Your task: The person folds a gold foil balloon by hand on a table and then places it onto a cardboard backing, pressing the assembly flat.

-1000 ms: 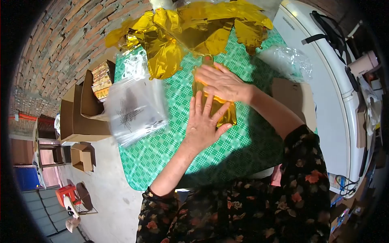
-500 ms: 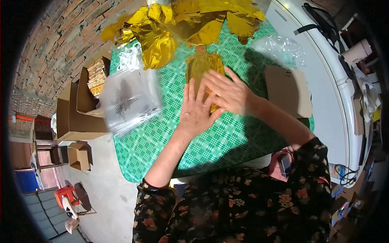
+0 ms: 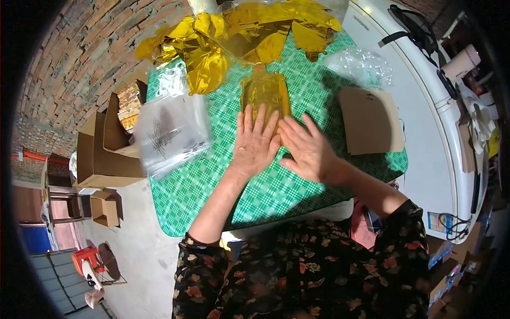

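A flat golden foil piece [image 3: 264,90] lies on the green checked tablecloth [image 3: 265,196] in front of me. My left hand [image 3: 255,146] rests palm down with fingers spread over its lower left part. Beside it, at the lower right edge of the foil, my right hand [image 3: 308,149] has its fingers stretched out and its thumb apart, holding nothing. The hands cover the lower end of the foil. Behind it, a heap of crumpled gold foil [image 3: 249,37] spreads across the far side of the table.
Clear plastic bags [image 3: 172,133] lie at the left table edge, near open cardboard boxes [image 3: 114,165]. On the right are a brown cardboard sheet [image 3: 372,122] and crumpled clear plastic [image 3: 361,66]. A white appliance [image 3: 419,111] stands along the right side.
My right hand has moved down and off the middle of the foil, away from my left fingers. My left hand stays about where it was. The camera view has shifted slightly.
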A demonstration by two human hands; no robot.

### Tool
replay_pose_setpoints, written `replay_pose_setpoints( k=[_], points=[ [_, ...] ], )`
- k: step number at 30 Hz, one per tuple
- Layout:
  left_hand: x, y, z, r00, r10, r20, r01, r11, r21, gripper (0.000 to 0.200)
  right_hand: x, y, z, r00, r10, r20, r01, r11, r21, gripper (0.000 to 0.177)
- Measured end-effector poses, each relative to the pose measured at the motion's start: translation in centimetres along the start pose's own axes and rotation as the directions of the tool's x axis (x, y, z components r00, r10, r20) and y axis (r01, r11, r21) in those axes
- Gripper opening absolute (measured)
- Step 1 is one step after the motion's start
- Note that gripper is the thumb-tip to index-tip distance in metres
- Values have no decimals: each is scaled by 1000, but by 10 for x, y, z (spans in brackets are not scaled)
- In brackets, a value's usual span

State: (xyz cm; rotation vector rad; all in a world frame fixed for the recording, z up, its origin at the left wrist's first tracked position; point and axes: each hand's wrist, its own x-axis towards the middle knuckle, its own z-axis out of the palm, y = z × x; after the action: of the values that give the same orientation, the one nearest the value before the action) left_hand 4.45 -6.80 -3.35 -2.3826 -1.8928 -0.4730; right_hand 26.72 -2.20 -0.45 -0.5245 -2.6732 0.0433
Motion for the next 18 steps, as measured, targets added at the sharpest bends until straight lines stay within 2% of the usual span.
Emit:
replay_pose_setpoints(
  k=[2,3,9,12,13,14,15,16,17,18],
  points=[
    [0,0,-1,1000,1,13,-2,1000,8,67,-6,-8,5,996,80,31,-82,992,91,81],
    [0,0,-2,1000,0,19,-1,1000,12,67,-8,-8,5,996,76,55,-79,995,57,85],
    [0,0,1,1000,-8,4,8,1000,16,68,-6,-5,2,995,76,59,-81,994,79,79],
    [0,0,1,1000,-13,20,12,999,33,70,10,11,3,998,69,-12,-69,998,8,75],
    [0,1,0,999,-12,30,11,999,35,70,18,12,-4,992,99,-83,-85,984,157,66],
    [0,1,-1,999,-11,41,9,999,37,70,29,14,-4,995,102,-17,-96,970,223,63],
    [3,3,-8,986,-38,160,24,996,87,70,42,16,-3,994,103,48,-113,952,286,60],
    [3,3,-7,991,-26,133,17,998,66,71,55,18,-2,989,100,110,-132,930,344,57],
    [2,3,-4,994,-15,105,10,999,46,72,67,22,5,986,30,161,-92,914,395,50],
    [3,3,-6,997,-6,78,4,1000,26,73,78,25,10,984,-5,180,-73,904,421,50]
  ],
)
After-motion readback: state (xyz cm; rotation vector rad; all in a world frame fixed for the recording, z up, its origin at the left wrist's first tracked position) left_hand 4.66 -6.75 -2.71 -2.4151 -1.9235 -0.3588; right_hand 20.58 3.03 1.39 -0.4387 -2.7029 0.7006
